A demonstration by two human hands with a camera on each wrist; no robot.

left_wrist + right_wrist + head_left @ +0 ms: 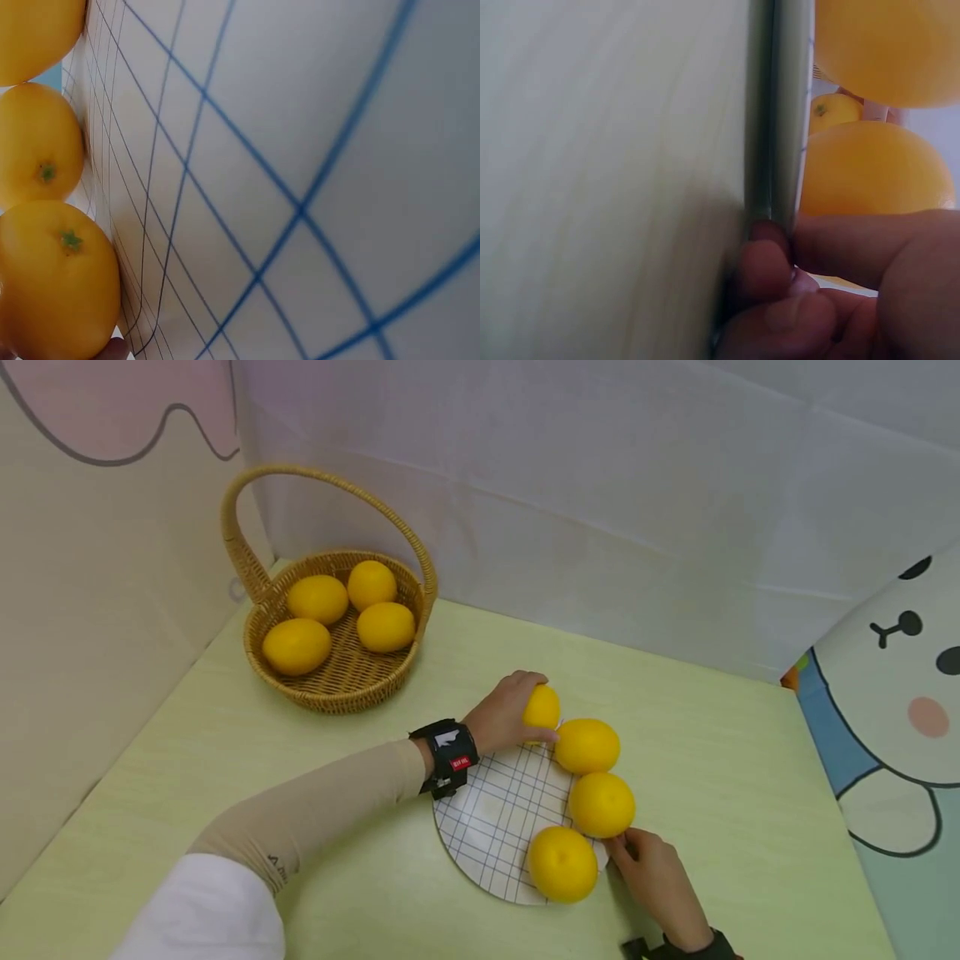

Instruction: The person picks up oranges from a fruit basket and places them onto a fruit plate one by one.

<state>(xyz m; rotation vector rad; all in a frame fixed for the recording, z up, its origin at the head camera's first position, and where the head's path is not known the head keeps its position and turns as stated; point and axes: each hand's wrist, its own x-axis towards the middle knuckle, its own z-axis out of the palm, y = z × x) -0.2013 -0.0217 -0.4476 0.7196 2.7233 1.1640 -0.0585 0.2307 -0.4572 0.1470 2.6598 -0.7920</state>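
Observation:
My left hand point(504, 714) curls around an orange point(543, 706) at the far edge of a round white plate point(487, 818) with a blue grid. Three more oranges, one of them point(564, 864) nearest me, line the plate's right side. In the left wrist view, a fingertip point(114, 349) shows under the lowest orange point(60, 285). At the plate's right rim, my right hand point(660, 872) pinches the edge between thumb and fingers. The right wrist view shows its fingers point(761, 270) under the plate's rim point(804, 142), close to the tabletop.
A wicker basket point(341, 697) with a tall handle holds several oranges point(297, 647) at the back left. Behind the table point(720, 752) hangs a pale cloth point(600, 485). A cartoon-printed panel point(892, 727) stands on the right.

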